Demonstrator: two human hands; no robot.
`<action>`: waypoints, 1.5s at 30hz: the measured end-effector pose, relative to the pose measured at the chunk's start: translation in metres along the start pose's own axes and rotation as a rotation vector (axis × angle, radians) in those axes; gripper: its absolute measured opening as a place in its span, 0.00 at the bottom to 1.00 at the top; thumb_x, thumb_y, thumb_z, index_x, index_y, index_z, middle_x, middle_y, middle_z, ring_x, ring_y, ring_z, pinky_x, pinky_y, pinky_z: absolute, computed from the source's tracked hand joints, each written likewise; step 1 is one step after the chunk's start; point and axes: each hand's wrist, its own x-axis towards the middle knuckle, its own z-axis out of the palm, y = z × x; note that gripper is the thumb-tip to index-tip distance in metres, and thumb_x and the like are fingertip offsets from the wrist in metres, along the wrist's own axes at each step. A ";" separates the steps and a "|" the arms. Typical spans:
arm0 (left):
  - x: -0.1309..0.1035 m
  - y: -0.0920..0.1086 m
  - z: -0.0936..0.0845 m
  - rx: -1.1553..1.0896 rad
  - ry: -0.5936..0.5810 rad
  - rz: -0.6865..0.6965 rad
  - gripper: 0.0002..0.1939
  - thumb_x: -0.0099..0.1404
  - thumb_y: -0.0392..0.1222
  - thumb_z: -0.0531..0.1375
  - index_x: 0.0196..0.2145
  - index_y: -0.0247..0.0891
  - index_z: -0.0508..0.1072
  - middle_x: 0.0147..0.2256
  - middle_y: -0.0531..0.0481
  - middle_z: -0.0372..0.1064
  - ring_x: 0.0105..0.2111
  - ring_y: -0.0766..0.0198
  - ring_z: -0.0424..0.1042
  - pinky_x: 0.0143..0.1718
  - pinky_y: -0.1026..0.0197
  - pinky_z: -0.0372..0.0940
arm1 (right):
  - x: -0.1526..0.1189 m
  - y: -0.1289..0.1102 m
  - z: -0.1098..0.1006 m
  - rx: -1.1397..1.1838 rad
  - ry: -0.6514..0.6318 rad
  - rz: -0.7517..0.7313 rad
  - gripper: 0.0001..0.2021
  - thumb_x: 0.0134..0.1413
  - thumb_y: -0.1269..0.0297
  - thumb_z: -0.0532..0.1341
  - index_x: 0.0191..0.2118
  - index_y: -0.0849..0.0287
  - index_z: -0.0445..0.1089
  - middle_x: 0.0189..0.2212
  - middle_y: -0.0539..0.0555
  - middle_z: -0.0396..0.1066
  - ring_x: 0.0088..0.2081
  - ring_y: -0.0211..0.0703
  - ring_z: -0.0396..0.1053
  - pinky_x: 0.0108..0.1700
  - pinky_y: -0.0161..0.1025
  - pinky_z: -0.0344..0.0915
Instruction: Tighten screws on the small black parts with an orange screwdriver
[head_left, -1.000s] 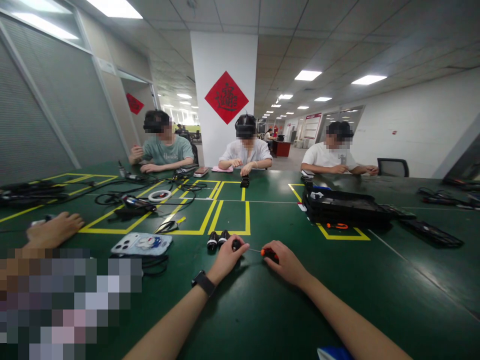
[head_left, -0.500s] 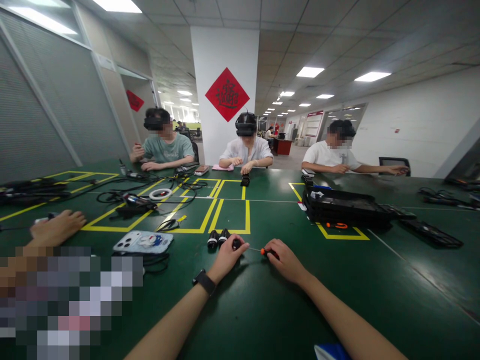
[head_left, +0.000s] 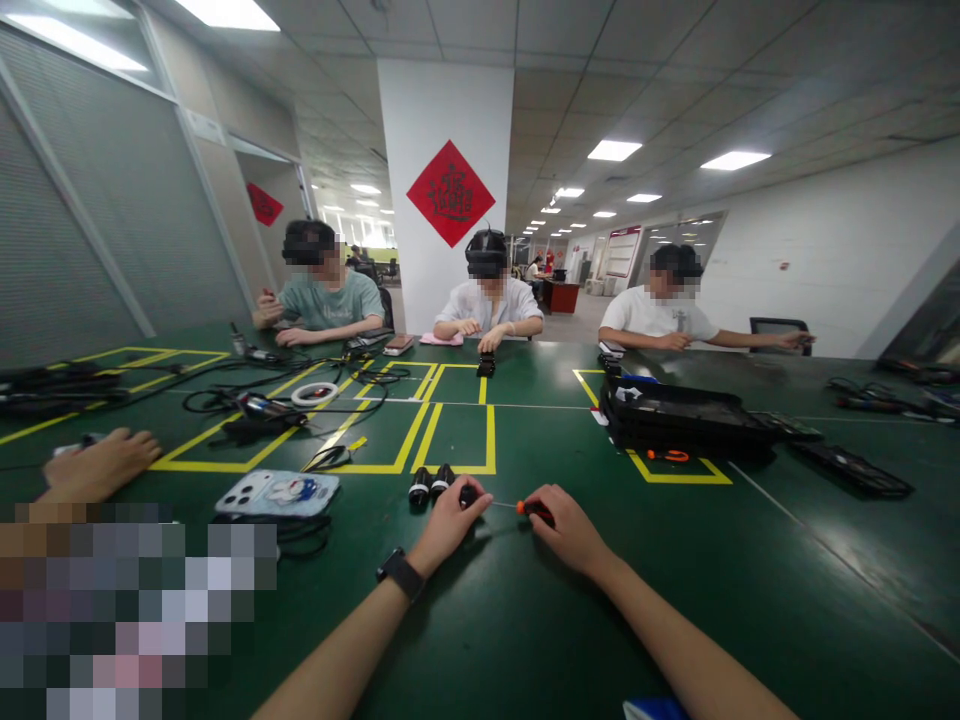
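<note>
My left hand [head_left: 452, 519], with a dark watch on the wrist, pinches a small black cylindrical part [head_left: 469, 494] just above the green table. In my right hand [head_left: 564, 525] is a screwdriver [head_left: 537, 512] with an orange and black handle. Its thin metal shaft points left to the black part; whether the tip touches it is too small to tell. Two black cylinders with pale bands [head_left: 430, 485] stand side by side just left of my left hand.
A phone in a patterned case [head_left: 279, 494] lies on cables at the left, near another person's hand [head_left: 112, 460]. Black trays [head_left: 686, 415] sit at the right beside an orange tool [head_left: 667, 456]. Cables and a white ring [head_left: 314, 393] lie farther back. Three people sit opposite.
The whole view has shifted slightly, so the table items appear a little lower and to the left. Both hands keep their grips, with the screwdriver still pointing at the black part.
</note>
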 end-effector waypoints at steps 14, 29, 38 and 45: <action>0.003 0.002 -0.004 -0.050 -0.022 -0.037 0.13 0.58 0.50 0.55 0.31 0.37 0.65 0.29 0.53 0.64 0.30 0.66 0.64 0.34 0.64 0.59 | 0.004 -0.001 -0.004 0.123 -0.027 0.068 0.08 0.52 0.69 0.55 0.39 0.58 0.65 0.37 0.54 0.65 0.39 0.42 0.64 0.42 0.39 0.61; 0.002 -0.004 0.000 -0.035 -0.025 -0.015 0.14 0.56 0.51 0.56 0.31 0.37 0.65 0.29 0.53 0.65 0.28 0.67 0.64 0.32 0.65 0.59 | -0.001 -0.006 -0.004 0.137 0.024 -0.022 0.11 0.50 0.73 0.55 0.40 0.57 0.65 0.37 0.53 0.66 0.39 0.41 0.64 0.43 0.39 0.62; 0.004 -0.007 0.002 0.002 0.005 -0.012 0.15 0.55 0.53 0.57 0.29 0.37 0.65 0.28 0.54 0.64 0.29 0.66 0.64 0.33 0.64 0.59 | 0.000 0.001 -0.001 0.198 0.014 0.003 0.14 0.50 0.71 0.58 0.45 0.57 0.64 0.39 0.53 0.65 0.41 0.40 0.64 0.45 0.39 0.61; 0.002 -0.006 0.002 -0.005 0.021 -0.018 0.15 0.54 0.52 0.57 0.31 0.37 0.65 0.28 0.53 0.64 0.28 0.66 0.64 0.33 0.63 0.59 | 0.004 0.005 0.000 0.101 -0.028 -0.038 0.11 0.58 0.69 0.49 0.36 0.59 0.69 0.37 0.53 0.66 0.42 0.40 0.61 0.47 0.40 0.57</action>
